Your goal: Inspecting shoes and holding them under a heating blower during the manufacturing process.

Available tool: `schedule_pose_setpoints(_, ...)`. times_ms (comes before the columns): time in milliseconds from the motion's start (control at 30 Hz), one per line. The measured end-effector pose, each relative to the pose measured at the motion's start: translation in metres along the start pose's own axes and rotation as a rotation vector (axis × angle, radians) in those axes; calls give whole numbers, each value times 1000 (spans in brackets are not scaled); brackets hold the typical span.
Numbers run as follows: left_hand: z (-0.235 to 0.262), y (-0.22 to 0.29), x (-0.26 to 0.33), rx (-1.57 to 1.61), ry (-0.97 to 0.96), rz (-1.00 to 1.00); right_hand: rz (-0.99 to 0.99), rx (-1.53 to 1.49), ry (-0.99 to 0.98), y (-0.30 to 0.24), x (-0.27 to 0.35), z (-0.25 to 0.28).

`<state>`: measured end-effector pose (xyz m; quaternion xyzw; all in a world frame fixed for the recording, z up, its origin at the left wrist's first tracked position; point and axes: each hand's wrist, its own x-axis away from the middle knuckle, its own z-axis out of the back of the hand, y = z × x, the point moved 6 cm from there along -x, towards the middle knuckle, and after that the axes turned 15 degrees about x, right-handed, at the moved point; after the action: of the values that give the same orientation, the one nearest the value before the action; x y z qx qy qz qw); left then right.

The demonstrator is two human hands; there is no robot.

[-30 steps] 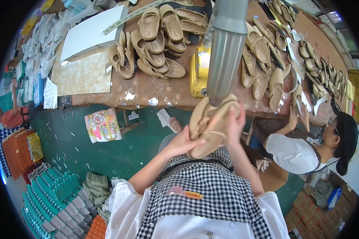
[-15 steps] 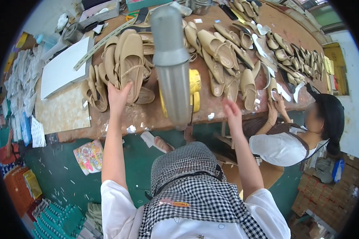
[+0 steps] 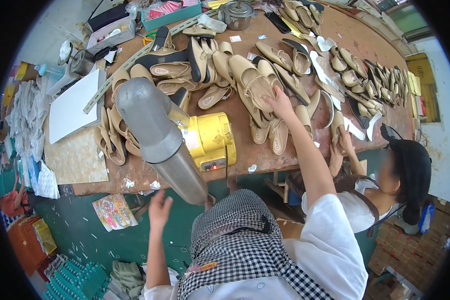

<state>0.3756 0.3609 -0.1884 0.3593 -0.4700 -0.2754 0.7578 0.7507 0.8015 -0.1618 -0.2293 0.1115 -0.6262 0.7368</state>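
Observation:
My right hand (image 3: 280,104) reaches across the table and is closed on a beige mule shoe (image 3: 250,82) with a twisted strap, on top of a pile. Under and around it lie several more beige shoes, some soles up. My left hand (image 3: 160,210) is in the air just off the table's front edge, thumb apart from the fingers, holding nothing. Between my arms stands a yellow blower (image 3: 212,137) with a thick grey metal pipe (image 3: 150,122) that bends down toward me. The pipe hides part of the beige shoes (image 3: 116,137) at the left.
At the right a co-worker (image 3: 410,165) in a black cap holds a beige shoe (image 3: 337,127). White insole-shaped pieces (image 3: 352,129) and rows of shoes (image 3: 390,80) lie beyond. Far back are a metal pot (image 3: 236,15) and a teal box (image 3: 172,17); a white board (image 3: 77,107) is at left.
My left hand has let go of the shoes at the left and drawn back off the table. My right hand has moved forward onto the shoe pile. The pipe now appears farther left.

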Motion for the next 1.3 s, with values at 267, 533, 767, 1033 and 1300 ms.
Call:
schedule_pose_setpoints(267, -170, 58, 77, -92, -753, 2, -37, 351, -375, -22, 167, -47)
schedule_pose_setpoints(533, -224, 124, 92, 98, -1020, 28, 8, -285, 327, 7, 197, -3)
schedule_pose_setpoints(767, -224, 101, 92, 128, -928, 88, -38, 51, 100, 4, 207, -44)
schedule_pose_setpoints(1033, -201, 88, 67, 753, -403, -96, -192, -538, -210, -88, 355, -33)
schedule_pose_setpoints(1300, -92, 107, 99, 175, -545, 15, -334, -882, -256, -87, 319, -10)
